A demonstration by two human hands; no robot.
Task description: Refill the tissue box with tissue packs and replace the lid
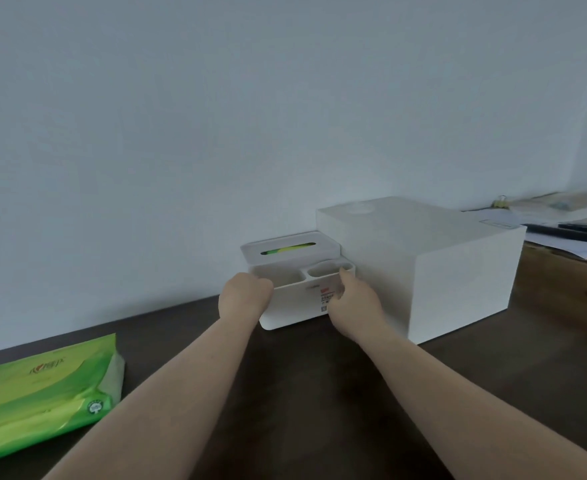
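Tissue box (297, 306), white plastic with rounded corners, stands on the dark tabletop (285, 393) against the pale wall (215, 116), at the back edge of the surface. Its lid (290, 250) sits on top of the rear part, and through the one slot in that lid a strip of green and yellow shows. Along the front of the box run three open compartments: one wide one on the left and two smaller rounded ones to the right. A small printed label is stuck on the front face near the right end.

Both of the person's bare hands are on the box. The left hand (245, 294) is curled at the left front corner, fingers bent together over the rim of the wide compartment; the fingertips are hidden, so how firmly they grip cannot be told. The right hand (352, 299) lies against the right front of the box, covering part of the label, with the thumb raised to the rim of the rightmost small compartment and the other fingers folded loosely against the face.

Just beside the box on its right, touching or nearly so, stands one larger white rectangular box (423, 265). One green tissue pack (42, 393) lies flat near the left front edge of the tabletop, well apart from the tissue box. Papers (562, 220) and dark flat items lie blurred at the far right.
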